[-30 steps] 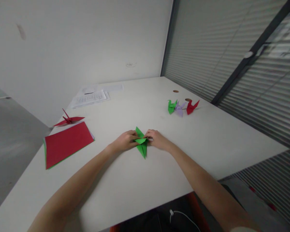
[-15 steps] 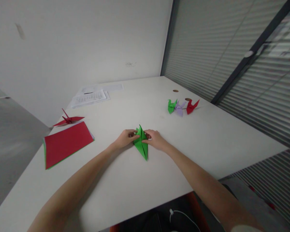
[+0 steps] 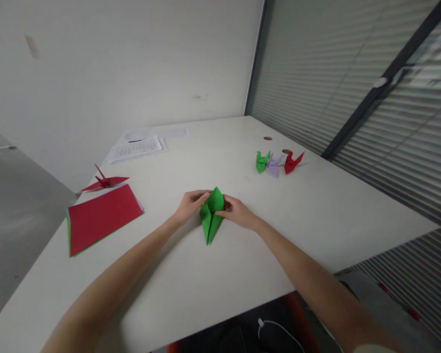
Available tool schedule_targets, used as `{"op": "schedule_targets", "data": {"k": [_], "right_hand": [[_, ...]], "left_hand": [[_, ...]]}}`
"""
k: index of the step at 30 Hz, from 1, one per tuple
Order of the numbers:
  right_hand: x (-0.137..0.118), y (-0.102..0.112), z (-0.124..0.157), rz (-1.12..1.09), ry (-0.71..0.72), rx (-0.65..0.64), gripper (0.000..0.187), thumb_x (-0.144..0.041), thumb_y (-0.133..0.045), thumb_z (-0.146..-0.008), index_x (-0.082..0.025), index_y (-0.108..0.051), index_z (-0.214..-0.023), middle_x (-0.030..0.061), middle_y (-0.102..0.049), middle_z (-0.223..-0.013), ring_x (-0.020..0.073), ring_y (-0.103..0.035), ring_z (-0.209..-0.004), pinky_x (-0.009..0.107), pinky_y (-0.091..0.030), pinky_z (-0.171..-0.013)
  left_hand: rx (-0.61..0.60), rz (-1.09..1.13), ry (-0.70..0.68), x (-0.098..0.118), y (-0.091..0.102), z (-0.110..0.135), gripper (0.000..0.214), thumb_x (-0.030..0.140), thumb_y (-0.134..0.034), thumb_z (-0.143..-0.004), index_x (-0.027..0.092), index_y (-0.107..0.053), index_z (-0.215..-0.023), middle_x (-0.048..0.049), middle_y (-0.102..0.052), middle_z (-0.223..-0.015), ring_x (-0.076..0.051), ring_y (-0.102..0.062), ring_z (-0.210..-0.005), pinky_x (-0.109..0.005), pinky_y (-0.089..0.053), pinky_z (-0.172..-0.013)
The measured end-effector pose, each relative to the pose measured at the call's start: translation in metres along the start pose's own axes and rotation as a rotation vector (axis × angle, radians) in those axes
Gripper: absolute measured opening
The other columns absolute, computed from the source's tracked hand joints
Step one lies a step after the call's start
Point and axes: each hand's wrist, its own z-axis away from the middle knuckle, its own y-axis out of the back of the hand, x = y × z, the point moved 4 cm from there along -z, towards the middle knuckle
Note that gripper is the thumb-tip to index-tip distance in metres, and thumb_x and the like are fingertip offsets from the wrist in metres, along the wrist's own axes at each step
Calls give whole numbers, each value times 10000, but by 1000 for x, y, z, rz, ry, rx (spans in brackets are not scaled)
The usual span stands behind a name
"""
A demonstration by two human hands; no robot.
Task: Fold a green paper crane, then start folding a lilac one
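Observation:
Between my two hands is a green origami paper (image 3: 213, 215), folded into a narrow kite-like shape with its split point toward me. My left hand (image 3: 193, 203) pinches its upper left side, thumb in front and fingers partly hidden behind. On the other side, my right hand (image 3: 237, 211) grips the right edge, its thumb lying near the paper's middle. The upper flap stands up and looks opened out, with a fold gaping below it.
On the left lie a red paper crane (image 3: 105, 182) and a stack of coloured paper (image 3: 105, 219), red on top. Printed sheets (image 3: 135, 149) with a pen are farther back. A green (image 3: 262, 162), a lilac (image 3: 274, 166) and a red folded figure (image 3: 292, 163) stand at the right.
The green paper's lower point has swung left, and its upper flap has spread wider. My left hand has shifted slightly left and up; both hands still hold the paper.

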Motion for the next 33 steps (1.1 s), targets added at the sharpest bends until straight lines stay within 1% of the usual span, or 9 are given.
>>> {"op": "schedule_targets", "data": {"k": [4, 8, 11, 14, 16, 20, 26, 29, 33], "right_hand": [[1, -2, 0, -52, -10, -43, 433, -393, -723, -736, -154, -604, -1076, 18, -622, -840, 147, -530, -726, 282, -427, -667], [-1, -6, 1, -60, -9, -107, 339, -398, -733, -724, -147, -632, -928, 9, -601, -794, 146, -518, -729, 280, -417, -670], [-2, -10, 2, -72, -30, -146, 320, -401, -731, -724, -146, -630, -890, 2, -592, -771, 141, -510, -714, 277, -414, -664], [-3, -12, 3, -84, -30, -152, 319, -406, -726, -728, -149, -629, -891, 0, -589, -766, 141, -508, -714, 276, -417, -662], [-4, -11, 3, -108, -43, -140, 335, -418, -722, -728, -148, -625, -900, 2, -592, -768, 144, -514, -716, 278, -425, -661], [-6, -7, 1, -157, -62, -119, 369, -460, -712, -726, -144, -618, -893, 12, -600, -766, 152, -530, -725, 282, -441, -663], [-3, -6, 0, -231, -95, -166, 396, -464, -726, -709, -142, -622, -916, 12, -616, -775, 146, -550, -720, 277, -444, -662], [-1, -7, 0, -302, -100, -185, 414, -460, -730, -707, -141, -628, -951, 36, -651, -853, 164, -586, -788, 302, -470, -725], [2, -2, -4, -304, -68, -98, 451, -462, -714, -722, -151, -621, -1036, 53, -665, -911, 183, -607, -857, 324, -484, -779]], "left_hand": [[32, -41, -32, 6, 0, 1, 437, 475, -676, -749, 138, -724, -1023, -95, -727, -912, -158, -621, -691, -260, -483, -617], [136, -199, -72, 15, 1, 4, 346, 389, -658, -738, 149, -742, -973, -51, -701, -769, -86, -496, -508, -211, -386, -471], [193, -275, -48, 18, 1, 6, 295, 332, -629, -732, 143, -753, -922, -43, -688, -708, -85, -474, -488, -210, -376, -462], [225, -270, -32, 18, 2, 5, 262, 320, -642, -712, 136, -755, -861, -54, -697, -710, -108, -521, -525, -227, -412, -502], [209, -199, -43, 17, 2, 4, 270, 365, -657, -717, 137, -752, -827, -71, -718, -775, -142, -583, -610, -247, -451, -565], [129, 16, -2, 14, 2, 1, 417, 522, -653, -739, 129, -747, -844, -89, -733, -837, -215, -643, -785, -312, -494, -707], [84, 135, 50, 8, 4, 0, 427, 536, -725, -690, 131, -743, -826, -68, -729, -835, -197, -635, -776, -315, -490, -748], [11, 287, 146, -2, 3, 0, 440, 553, -694, -722, 130, -732, -838, -71, -719, -818, -189, -638, -768, -309, -486, -746], [-56, 454, 247, -10, -1, 4, 435, 540, -712, -715, 116, -710, -813, -77, -700, -755, -174, -624, -684, -293, -480, -676]]}}
